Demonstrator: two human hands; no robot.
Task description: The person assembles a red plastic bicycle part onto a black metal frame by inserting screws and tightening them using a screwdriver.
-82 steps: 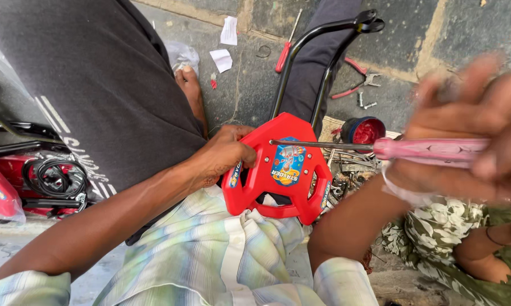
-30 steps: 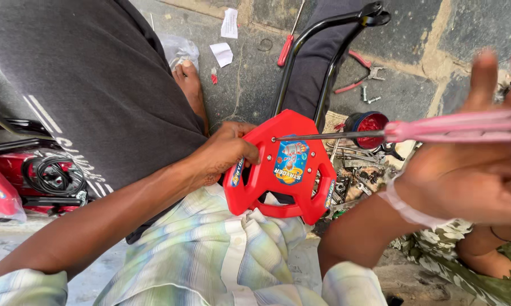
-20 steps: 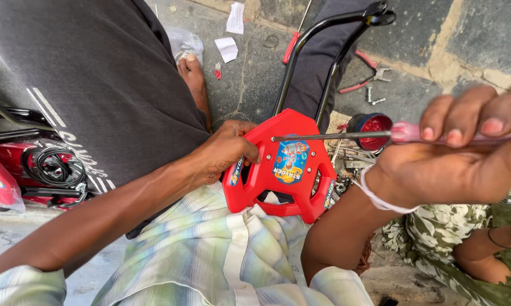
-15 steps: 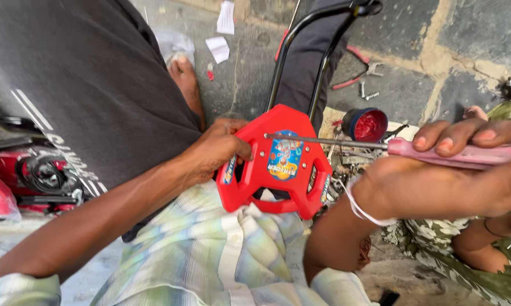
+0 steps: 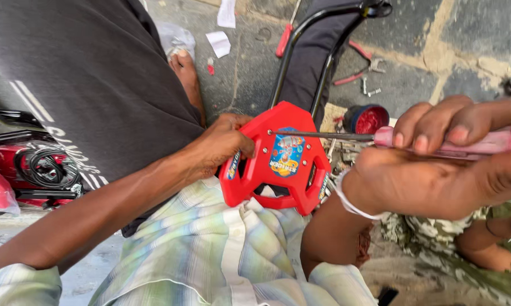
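The left hand is gripping the left edge of the red plastic toy panel with a colourful sticker, resting on the person's lap. The right hand is clenching a pink-handled screwdriver, which lies horizontal, its tip pointing left into the panel's top. By my judgement the screw is not yet fully seated.

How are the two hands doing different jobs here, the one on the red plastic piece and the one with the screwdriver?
The left hand grips the edge of the red plastic part, bracing it; the right hand holds no part but wraps the pink-handled screwdriver. The left sits low against the lap; the right is raised, nearer the camera. Both are bare and closed around something.
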